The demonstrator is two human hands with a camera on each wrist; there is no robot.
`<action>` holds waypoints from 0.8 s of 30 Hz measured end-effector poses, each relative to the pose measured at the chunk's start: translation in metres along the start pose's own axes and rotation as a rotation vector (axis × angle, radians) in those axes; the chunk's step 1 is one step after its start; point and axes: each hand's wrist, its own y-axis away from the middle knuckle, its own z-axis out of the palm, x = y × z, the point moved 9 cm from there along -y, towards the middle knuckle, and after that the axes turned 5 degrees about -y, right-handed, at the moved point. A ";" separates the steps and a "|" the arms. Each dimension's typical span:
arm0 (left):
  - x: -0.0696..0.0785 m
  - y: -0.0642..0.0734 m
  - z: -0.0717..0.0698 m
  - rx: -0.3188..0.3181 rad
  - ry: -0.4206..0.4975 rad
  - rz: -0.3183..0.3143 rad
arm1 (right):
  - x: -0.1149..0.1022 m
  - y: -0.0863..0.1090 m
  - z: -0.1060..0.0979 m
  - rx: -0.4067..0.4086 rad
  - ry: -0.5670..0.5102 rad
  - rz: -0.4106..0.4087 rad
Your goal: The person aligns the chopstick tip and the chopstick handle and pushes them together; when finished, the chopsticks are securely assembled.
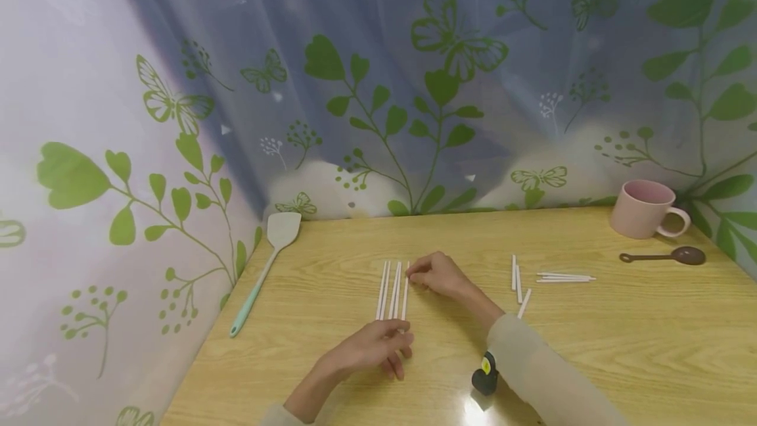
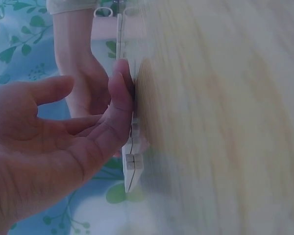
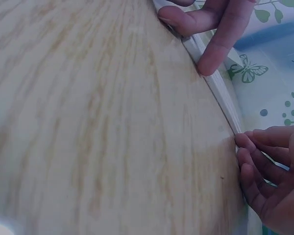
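The white sticks (image 1: 394,289) lie side by side on the table (image 1: 455,235), their far ends roughly in line, and seem to make two close pairs with an end stick (image 1: 405,298) at the right of the row. The right hand (image 1: 440,274) pinches the far tip of that end stick between thumb and finger; the left hand (image 1: 375,349) has its fingers loosely bent over the near ends, thumb held apart — touching the sticks, it seems, without gripping any. The row looks partly laid out: the pairs sit neatly, while the end stick has no partner beside it and is probably being lined up. What appears to be left is at the right, where loose sticks (image 1: 514,273) lie at a slant, one partly behind the sleeve (image 1: 544,367), and a small bundle (image 1: 564,277) lies crosswise beyond them; how many that makes is hard to tell. The spatula (image 1: 260,284) at the left, and the mug (image 1: 639,213) and spoon (image 1: 688,255) at the far right, lie well apart from both hands. As for writing, none can be read: the mug's visible side is plain, the cloth (image 1: 367,18) carries only leaves and butterflies, and the black device (image 1: 485,382) at the right wrist shows a yellow patch — too small to make out
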 end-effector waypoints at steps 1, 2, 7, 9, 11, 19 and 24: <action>0.000 0.001 0.000 0.001 0.001 -0.002 | -0.001 0.001 -0.001 -0.009 -0.005 -0.005; 0.000 0.001 0.000 0.002 -0.001 -0.004 | -0.002 0.004 -0.001 -0.023 -0.015 -0.011; 0.003 0.004 -0.001 0.008 -0.036 -0.005 | -0.005 0.017 -0.013 -0.078 -0.113 -0.012; 0.008 0.003 -0.001 0.011 -0.071 0.008 | -0.005 0.024 -0.024 -0.074 -0.141 -0.018; 0.016 0.001 0.000 0.013 -0.113 0.033 | -0.004 0.033 -0.039 -0.061 -0.153 -0.032; 0.054 -0.018 0.006 0.018 -0.163 0.139 | 0.007 0.064 -0.101 0.027 -0.134 -0.065; 0.068 -0.040 0.010 0.025 -0.138 0.151 | 0.020 0.076 -0.135 0.103 -0.084 -0.053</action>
